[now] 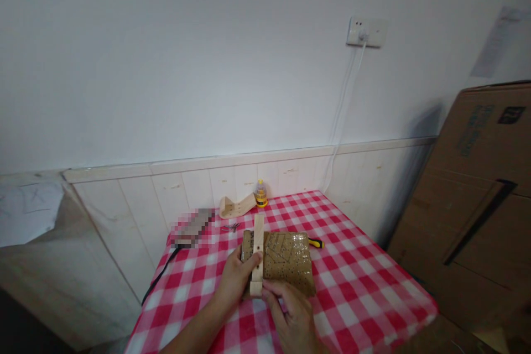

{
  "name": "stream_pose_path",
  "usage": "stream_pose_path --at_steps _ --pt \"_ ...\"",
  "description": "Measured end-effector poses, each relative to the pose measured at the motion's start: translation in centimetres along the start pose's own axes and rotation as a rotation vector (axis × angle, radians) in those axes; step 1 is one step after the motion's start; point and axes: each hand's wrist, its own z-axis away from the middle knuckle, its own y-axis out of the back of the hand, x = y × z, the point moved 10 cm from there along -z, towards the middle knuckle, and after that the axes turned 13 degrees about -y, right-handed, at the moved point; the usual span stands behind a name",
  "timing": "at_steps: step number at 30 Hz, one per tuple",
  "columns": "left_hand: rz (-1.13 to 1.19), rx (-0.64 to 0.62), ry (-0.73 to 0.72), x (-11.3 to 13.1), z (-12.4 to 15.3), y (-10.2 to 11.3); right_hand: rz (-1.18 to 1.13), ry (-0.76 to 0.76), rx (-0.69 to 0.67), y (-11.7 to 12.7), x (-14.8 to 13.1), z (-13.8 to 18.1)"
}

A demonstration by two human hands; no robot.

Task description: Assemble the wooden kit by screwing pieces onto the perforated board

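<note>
A pale wooden strip (259, 232) with small dark holes lies lengthwise over a brown taped pad (288, 263) on the table. Across the strip's near end sits a short wooden block (256, 289). My left hand (238, 276) grips the strip from the left, its thumb pressed on top. At the block's right side, my right hand (288, 310) is closed in a pinch; whatever lies between its fingertips is too small to make out. The yellow-and-black handle (316, 243) of a tool sticks out from behind the pad's right edge.
A red-and-white checked cloth (352, 276) covers the table. Toward the wall stand a curved wooden piece (236, 208) and a yellow-capped bottle (261, 194). Several small dark screws (231, 227) lie nearby. A blurred-out object (193, 227) with a black strap is at left, a large cardboard box (468, 193) at right.
</note>
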Motion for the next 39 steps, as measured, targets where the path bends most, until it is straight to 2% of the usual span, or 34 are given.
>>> stream_pose_path --at_steps 8,14,17,23,26,30,34,39 --pt "-0.016 -0.013 -0.027 0.5 -0.1 -0.2 -0.004 -0.016 0.017 -0.3 0.9 0.4" --pt "-0.018 -0.007 -0.021 0.3 0.0 -0.2 -0.041 -0.114 0.048 -0.4 1.9 0.8" --pt "-0.017 -0.002 -0.018 0.2 0.0 -0.1 -0.102 -0.216 0.055 -0.1 2.3 0.5" --pt "-0.052 0.011 -0.037 1.0 0.0 -0.1 -0.353 -0.575 0.0 1.2 3.8 -1.2" --pt "-0.055 0.005 -0.046 1.3 0.1 -0.2 -0.413 -0.636 -0.042 1.7 3.4 -2.5" --pt "-0.076 0.005 -0.057 1.7 0.2 -0.3 -0.458 -0.67 -0.121 1.1 3.2 -3.7" --pt "-0.093 0.0 -0.073 2.6 0.3 -0.7 -0.419 -0.597 -0.201 -0.4 3.3 -4.1" --pt "-0.028 0.003 -0.002 2.1 0.3 -1.0 -0.287 -0.52 -0.117 -0.5 4.9 -4.2"
